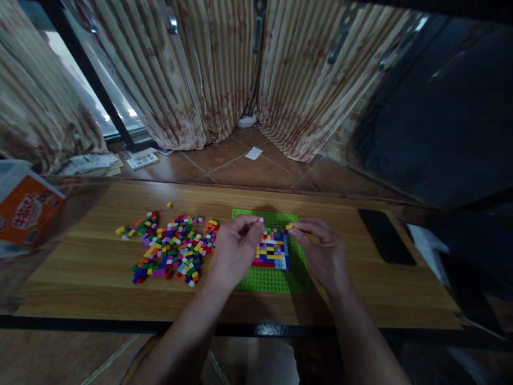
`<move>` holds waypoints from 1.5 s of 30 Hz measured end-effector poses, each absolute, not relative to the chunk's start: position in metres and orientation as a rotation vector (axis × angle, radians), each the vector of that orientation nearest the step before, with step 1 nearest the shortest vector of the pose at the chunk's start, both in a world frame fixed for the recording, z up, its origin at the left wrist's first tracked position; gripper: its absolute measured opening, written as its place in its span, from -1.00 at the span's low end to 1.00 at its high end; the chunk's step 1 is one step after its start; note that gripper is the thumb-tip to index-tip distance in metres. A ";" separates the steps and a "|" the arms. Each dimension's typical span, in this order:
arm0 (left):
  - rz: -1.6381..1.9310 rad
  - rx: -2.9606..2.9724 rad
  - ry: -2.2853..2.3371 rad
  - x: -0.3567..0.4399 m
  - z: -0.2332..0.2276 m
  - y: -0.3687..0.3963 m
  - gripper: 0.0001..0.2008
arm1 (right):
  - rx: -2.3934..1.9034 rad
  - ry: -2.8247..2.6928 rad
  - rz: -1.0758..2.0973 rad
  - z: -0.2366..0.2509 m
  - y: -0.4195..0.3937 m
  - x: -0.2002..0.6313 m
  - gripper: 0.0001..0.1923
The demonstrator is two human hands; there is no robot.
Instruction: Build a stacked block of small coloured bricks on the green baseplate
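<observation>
Your two hands are over the green baseplate [272,278], which lies flat on the wooden table [80,278]. Your left hand [234,248] sits over the left edge of the baseplate. Its fingers are pinched narrow on a tiny pink brick [261,220], held just above the back of the baseplate. Your right hand [323,251] is over the right side of the baseplate. Its fingertips are pinched tight on a tiny yellow brick [289,227].

Between your hands, on the baseplate, is a patch of colored bricks [272,250] pressed in rows. To the left of the baseplate is a loose pile of small bricks [172,248] in many colors. To the right of the baseplate, well apart, a black phone [385,236] lies flat. Far to the left of the baseplate, off the table edge, is an orange box [28,211].
</observation>
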State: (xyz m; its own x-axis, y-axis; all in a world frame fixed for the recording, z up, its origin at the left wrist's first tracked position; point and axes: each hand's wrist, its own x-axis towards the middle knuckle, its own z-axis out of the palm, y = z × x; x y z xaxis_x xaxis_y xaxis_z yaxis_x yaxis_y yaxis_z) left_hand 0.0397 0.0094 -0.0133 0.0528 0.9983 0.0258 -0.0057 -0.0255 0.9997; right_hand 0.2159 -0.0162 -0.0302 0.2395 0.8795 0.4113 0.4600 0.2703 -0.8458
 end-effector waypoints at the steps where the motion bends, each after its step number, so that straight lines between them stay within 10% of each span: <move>1: 1.204 1.246 1.159 0.039 -0.013 0.010 -0.84 | -1.382 -1.384 0.481 -0.032 -0.016 0.219 -0.92; 45: 1.201 1.341 1.159 0.036 -0.013 0.008 -0.85 | -1.809 -1.412 0.457 -0.031 -0.012 0.217 -0.63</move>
